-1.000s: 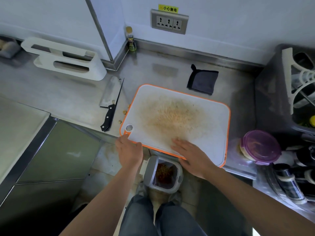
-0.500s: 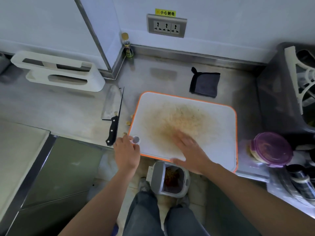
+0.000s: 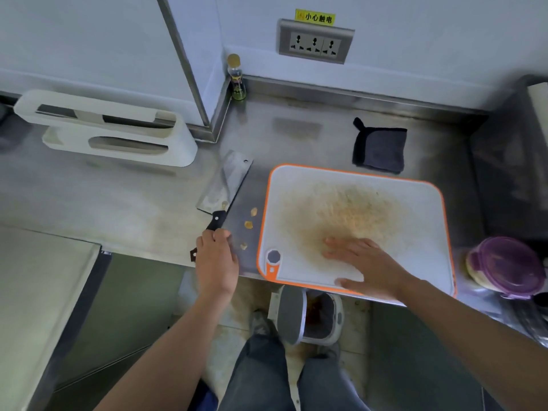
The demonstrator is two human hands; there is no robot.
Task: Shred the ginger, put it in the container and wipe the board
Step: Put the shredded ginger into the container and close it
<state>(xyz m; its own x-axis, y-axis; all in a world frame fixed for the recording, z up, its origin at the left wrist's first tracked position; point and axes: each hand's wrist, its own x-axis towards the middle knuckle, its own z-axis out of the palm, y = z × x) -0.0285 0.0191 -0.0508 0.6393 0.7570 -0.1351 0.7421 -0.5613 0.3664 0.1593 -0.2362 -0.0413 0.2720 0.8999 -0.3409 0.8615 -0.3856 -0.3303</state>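
Stained board (image 3: pixel 421 250), ginger bits (image 3: pixel 248 224) just L

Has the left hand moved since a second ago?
Yes, the left hand left the holed corner of the cutting board, going leftward to grip the cleaver handle.

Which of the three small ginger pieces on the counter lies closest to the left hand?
The frontmost ginger piece, just right of the left hand gripping the knife. The other two lie farther back.

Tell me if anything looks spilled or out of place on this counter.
Three small ginger bits lie loose on the steel counter, between the cleaver and the cutting board. The board's middle also carries a wide brownish stain.
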